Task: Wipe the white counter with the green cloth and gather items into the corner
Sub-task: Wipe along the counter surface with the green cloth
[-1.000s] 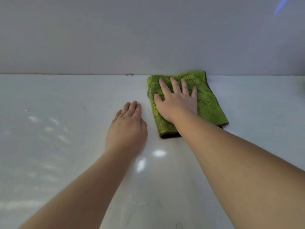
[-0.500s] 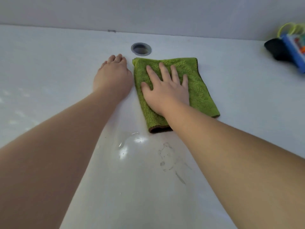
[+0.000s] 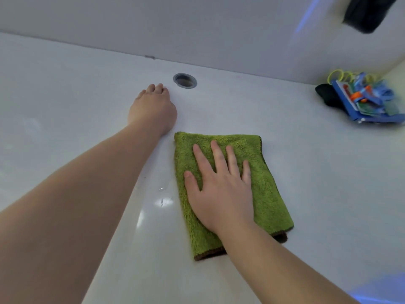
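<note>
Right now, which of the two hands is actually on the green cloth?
The right hand, fingers spread flat on the green cloth. The left hand rests on bare counter beside it.

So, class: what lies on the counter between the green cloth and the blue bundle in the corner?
Nothing: in the head view the counter is bare between cloth and bundle.

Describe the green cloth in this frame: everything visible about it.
The green cloth is a fluffy, terry-like rag folded into a rectangle, with dark brown trim along its near and right edges. It lies flat on the white counter, slightly skewed, nearer than the round grey hole. The right hand presses on it, palm down, fingers spread. The left hand rests apart.
</note>
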Demonstrator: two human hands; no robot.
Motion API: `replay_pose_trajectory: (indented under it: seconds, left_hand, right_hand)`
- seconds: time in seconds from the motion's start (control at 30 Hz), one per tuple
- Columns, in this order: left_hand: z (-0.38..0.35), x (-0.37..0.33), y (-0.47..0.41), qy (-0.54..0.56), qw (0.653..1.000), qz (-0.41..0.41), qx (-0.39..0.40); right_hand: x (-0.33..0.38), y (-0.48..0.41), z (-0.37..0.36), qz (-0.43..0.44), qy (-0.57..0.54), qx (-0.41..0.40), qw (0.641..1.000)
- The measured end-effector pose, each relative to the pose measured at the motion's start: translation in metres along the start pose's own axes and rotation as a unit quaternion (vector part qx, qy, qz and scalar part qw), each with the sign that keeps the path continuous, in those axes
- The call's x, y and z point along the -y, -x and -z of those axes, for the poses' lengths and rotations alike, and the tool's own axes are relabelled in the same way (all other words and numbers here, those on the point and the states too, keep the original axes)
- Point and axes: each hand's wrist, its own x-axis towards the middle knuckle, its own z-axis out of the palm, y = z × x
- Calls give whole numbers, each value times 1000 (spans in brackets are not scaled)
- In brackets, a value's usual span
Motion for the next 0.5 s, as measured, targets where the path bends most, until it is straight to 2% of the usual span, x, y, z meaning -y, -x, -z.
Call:
replay_pose_trajectory:
  seconds: [0.5]
  left_hand:
    - [3,7,3,-11,1000,1,3]
  right_hand:
    - [19,33,0,-24,-10,-15,1000]
